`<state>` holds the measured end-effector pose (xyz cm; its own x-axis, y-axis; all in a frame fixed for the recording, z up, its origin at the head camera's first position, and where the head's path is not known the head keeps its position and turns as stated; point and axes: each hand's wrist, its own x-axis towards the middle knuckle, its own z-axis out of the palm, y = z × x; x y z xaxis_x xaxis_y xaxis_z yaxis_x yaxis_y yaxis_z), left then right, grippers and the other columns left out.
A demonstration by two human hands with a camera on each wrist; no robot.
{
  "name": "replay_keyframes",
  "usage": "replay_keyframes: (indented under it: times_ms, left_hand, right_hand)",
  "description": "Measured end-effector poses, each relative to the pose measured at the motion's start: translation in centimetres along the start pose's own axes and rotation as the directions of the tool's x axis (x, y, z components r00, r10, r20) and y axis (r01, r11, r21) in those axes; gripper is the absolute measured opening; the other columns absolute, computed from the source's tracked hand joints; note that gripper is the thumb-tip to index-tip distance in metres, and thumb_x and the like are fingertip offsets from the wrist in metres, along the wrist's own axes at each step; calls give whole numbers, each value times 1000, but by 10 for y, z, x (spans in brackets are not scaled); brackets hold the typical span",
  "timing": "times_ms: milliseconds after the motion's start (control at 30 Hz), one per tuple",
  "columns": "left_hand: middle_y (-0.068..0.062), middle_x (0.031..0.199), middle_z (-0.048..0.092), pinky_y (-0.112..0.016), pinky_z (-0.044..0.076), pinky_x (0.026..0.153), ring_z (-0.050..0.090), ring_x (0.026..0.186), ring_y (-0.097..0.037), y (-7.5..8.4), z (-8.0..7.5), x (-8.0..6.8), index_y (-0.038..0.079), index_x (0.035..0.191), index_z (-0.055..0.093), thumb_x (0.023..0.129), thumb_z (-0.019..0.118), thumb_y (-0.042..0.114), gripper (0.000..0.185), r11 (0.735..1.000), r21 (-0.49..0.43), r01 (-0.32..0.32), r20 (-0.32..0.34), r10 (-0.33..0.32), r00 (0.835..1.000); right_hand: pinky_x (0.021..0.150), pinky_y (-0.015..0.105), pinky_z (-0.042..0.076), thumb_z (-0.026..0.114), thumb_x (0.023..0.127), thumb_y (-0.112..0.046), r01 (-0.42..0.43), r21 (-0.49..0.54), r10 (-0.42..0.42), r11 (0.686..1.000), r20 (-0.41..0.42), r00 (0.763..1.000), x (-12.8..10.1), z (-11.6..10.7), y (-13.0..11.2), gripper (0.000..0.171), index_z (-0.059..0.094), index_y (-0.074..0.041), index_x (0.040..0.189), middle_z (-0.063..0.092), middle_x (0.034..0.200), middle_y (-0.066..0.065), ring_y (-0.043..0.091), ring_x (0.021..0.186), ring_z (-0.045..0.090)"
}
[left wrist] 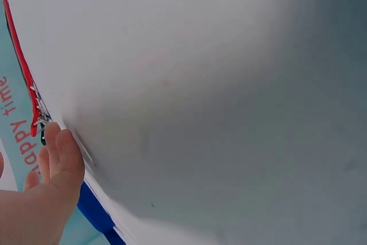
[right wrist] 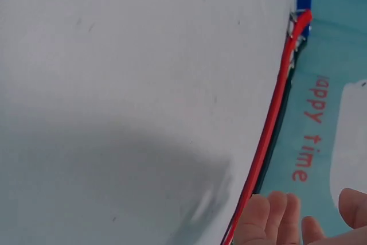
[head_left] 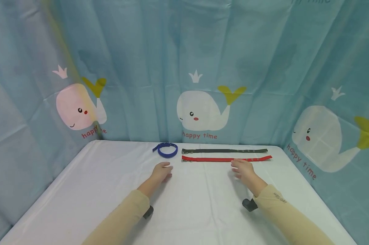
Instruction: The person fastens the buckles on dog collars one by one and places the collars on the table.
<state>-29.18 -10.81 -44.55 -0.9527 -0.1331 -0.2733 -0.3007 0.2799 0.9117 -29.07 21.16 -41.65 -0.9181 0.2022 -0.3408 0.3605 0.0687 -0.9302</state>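
Note:
My left hand (head_left: 160, 173) hovers over the white table, just in front of a blue collar (head_left: 168, 156) closed into a loop with its tail pointing left. Nothing is in that hand; its fingers are relaxed. A red collar (head_left: 208, 159) lies stretched out to the right, buckle end at left and metal eyelets toward the right. Behind it, parallel, lies a dark green collar (head_left: 208, 150). My right hand (head_left: 245, 171) is empty with loosely bent fingers, and its fingertips overlap the red collar in the head view. In the right wrist view the red collar (right wrist: 276, 101) runs past the fingertips.
White cloth covers the table (head_left: 196, 211). A light blue curtain (head_left: 135, 68) printed with whales hangs behind the table and along both sides. A black wrist mount (head_left: 249, 205) sits under the right sleeve, and another (head_left: 148, 212) under the left.

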Motion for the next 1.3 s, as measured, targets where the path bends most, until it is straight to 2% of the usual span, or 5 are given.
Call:
replay_keyframes:
  times_ms: [333, 533, 900, 1133, 1300]
  left_hand:
    - [-23, 128, 55, -32, 49, 76, 63, 100, -28, 6, 20, 7, -1, 141, 45, 96, 59, 16, 50, 999, -48, 5, -4, -5, 1000]
    - [-23, 124, 57, -33, 48, 77, 61, 96, -27, 12, 34, 12, -3, 140, 45, 95, 59, 12, 49, 997, -75, 11, -22, -13, 1000]
    - [-29, 136, 48, -44, 44, 99, 54, 118, -39, 16, 45, 33, -4, 141, 43, 92, 60, 2, 52, 992, -125, 7, -44, -12, 999]
    - [-28, 137, 48, -44, 41, 103, 46, 127, -39, 19, 50, 41, -8, 138, 45, 87, 63, -5, 55, 997, -58, -59, -52, 56, 997]
    - [-26, 142, 45, -45, 36, 106, 40, 133, -38, 20, 54, 45, -8, 141, 40, 88, 64, -3, 59, 998, -17, -66, -19, 66, 998]
  right_hand:
    - [110, 43, 32, 51, 101, -21, -141, 217, 147, 966, -9, 989, 9, -35, 0, 66, 16, 2, 153, 25, 155, 23, 35, 138, 34]
    - [108, 39, 35, 50, 102, -27, -183, 254, 208, 950, -75, 975, 17, -59, 3, 71, 9, -2, 155, 24, 156, 21, 33, 139, 34]
    - [113, 40, 21, 40, 105, -29, -115, 259, 117, 959, 6, 993, 23, -95, 12, 71, -4, -6, 154, 4, 160, 20, 33, 145, 16]
    - [111, 34, 27, 39, 105, -28, -113, 373, 156, 921, -87, 984, 39, -107, 11, 68, -3, -11, 155, 4, 161, 14, 28, 144, 22]
    - [110, 32, 28, 36, 105, -30, -108, 407, 157, 907, -87, 984, 50, -121, 15, 64, -2, -18, 156, 2, 162, 7, 24, 144, 23]
